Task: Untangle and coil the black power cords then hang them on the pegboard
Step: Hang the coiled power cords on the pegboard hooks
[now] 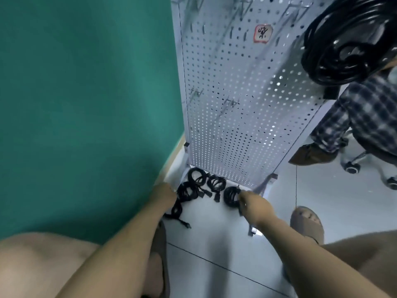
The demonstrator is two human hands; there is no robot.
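Pegboard [240,117] stands upright on the floor [214,250] by the green wall [86,104]. Cords [217,184] lie coiled at its foot. Your left hand [164,195] sits at the leftmost cord, fingers hidden, can't tell grip. Right hand [254,204] fingers pinch the right coil [231,195].

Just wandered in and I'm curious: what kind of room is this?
Probably a workshop or storage corner: a white perforated metal pegboard with hooks stands on a pale tiled floor beside a green wall, with coiled black power cords at its foot.
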